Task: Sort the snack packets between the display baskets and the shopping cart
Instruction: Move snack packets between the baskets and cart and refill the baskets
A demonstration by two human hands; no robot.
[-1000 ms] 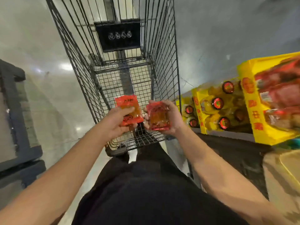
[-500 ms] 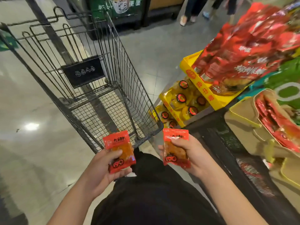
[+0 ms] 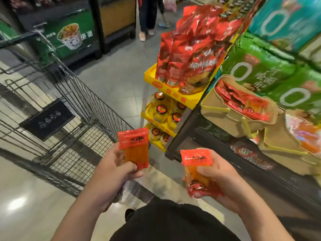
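Observation:
My left hand (image 3: 111, 176) grips a small red-and-orange snack packet (image 3: 134, 148) by its lower edge, held upright. Another packet of the same kind (image 3: 197, 168) sits in my right hand (image 3: 220, 181), thumb across its front. Both hands hover low in the middle, between the wire shopping cart (image 3: 69, 105) on the left and the shelf on the right. The cart's basket looks empty. A tan fabric display basket (image 3: 231, 115) on the shelf holds several red packets (image 3: 241, 100). A second tan basket (image 3: 281, 143) with orange packets sits right of it, blurred.
A yellow tray (image 3: 173, 94) of large red bags (image 3: 189, 54) and lower yellow trays of jars (image 3: 163, 112) stand ahead of the shelf's dark frame (image 3: 182, 134). Green and teal bags (image 3: 260, 66) are stacked at right. A person's legs (image 3: 147, 16) stand far down the aisle.
The view has swung from the cart toward the shelf on the right. Both hands, each still holding its packet, have drawn back from over the cart and moved apart, nearer the baskets.

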